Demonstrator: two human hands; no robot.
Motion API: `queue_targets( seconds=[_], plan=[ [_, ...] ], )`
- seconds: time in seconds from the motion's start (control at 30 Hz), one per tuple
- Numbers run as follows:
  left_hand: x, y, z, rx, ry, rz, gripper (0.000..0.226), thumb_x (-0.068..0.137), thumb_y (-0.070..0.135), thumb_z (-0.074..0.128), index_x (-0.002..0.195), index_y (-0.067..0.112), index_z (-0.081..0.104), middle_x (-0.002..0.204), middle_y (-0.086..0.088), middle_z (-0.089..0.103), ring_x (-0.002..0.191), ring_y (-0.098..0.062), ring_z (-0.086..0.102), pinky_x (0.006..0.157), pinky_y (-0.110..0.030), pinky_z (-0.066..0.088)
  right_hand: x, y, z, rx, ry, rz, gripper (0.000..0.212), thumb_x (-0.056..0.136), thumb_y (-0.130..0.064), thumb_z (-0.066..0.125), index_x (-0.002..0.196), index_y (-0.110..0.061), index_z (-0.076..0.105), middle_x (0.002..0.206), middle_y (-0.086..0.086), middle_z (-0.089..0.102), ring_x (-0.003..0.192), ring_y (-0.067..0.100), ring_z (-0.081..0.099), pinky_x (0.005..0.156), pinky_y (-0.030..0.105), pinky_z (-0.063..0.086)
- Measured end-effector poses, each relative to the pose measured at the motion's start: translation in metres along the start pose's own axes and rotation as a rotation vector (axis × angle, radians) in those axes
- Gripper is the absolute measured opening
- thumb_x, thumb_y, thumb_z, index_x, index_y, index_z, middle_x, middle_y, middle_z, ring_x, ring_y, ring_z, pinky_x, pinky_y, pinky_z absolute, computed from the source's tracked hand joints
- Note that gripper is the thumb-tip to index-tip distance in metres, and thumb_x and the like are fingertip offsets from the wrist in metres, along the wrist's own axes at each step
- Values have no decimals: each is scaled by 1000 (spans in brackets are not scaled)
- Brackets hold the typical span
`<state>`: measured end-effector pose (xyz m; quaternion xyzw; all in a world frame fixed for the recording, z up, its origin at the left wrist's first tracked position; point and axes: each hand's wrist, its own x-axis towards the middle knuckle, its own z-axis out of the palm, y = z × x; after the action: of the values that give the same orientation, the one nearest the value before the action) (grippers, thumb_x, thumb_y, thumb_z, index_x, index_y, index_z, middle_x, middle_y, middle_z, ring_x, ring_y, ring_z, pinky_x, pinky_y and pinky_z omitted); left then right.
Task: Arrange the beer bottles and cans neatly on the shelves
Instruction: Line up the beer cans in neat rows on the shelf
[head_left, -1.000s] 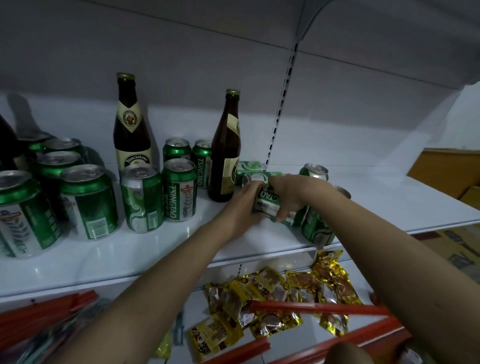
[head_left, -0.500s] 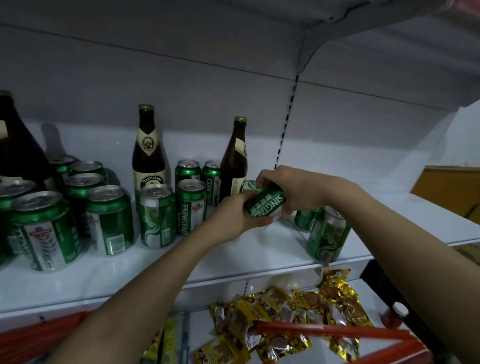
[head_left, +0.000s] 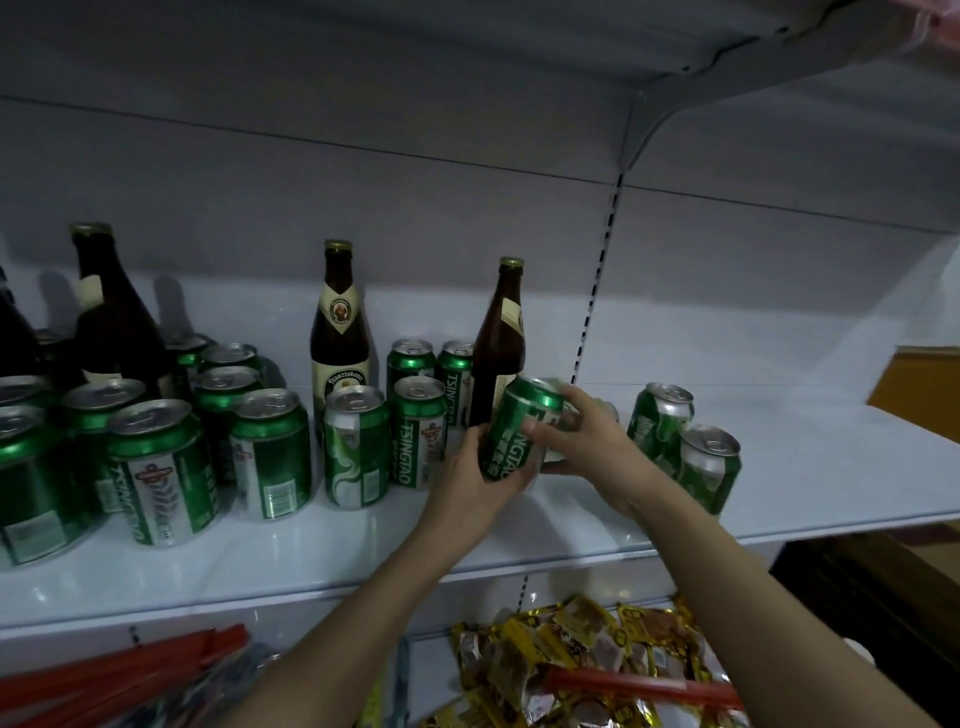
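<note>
On the white shelf (head_left: 519, 545), green Tsingtao cans (head_left: 156, 467) crowd the left end among brown beer bottles (head_left: 340, 332). Near the middle, just in front of another brown bottle (head_left: 501, 343), the left hand (head_left: 467, 478) cups the base of a tilted Tsingtao can (head_left: 514, 436) while the right hand (head_left: 587, 447) wraps its side; both grip it firmly. Two more cans (head_left: 685, 447) stand toward the right front edge. The can looks light, rigid but dentable and smooth, so holding the cylindrical wall low seems safest.

Head view, close before shelf (head_left: 571, 525)
</note>
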<state>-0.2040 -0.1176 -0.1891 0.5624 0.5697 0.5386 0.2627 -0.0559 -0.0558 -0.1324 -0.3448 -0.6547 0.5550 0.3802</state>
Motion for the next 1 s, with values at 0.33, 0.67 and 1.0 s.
queue_targets(
  seconds=[0.33, 0.67, 1.0],
  plan=[
    [27, 51, -35, 657, -88, 374, 60, 99, 14, 52, 152, 30, 31, 157, 12, 32, 139, -11, 36, 106, -23, 29, 13, 28, 23, -206, 129, -219, 58, 79, -11, 82, 125, -29, 51, 117, -9, 60, 103, -2, 61, 74, 12, 52],
    [28, 57, -30, 863, -14, 446, 48, 94, 8, 57, 140, 18, 50, 137, 4, 49, 126, -15, 41, 102, -34, 43, 16, 8, 18, -302, -104, -61, 64, 84, -2, 76, 138, -17, 45, 119, -6, 61, 102, 3, 64, 84, 19, 56],
    [34, 34, 67, 541, 21, 256, 48, 93, 21, 57, 140, 17, 44, 137, -2, 44, 125, -23, 43, 102, -36, 41, 51, -68, -73, -680, 200, -9, 23, 93, 0, 62, 116, -1, 63, 90, 6, 65, 81, 20, 64, 73, 29, 58]
  ],
)
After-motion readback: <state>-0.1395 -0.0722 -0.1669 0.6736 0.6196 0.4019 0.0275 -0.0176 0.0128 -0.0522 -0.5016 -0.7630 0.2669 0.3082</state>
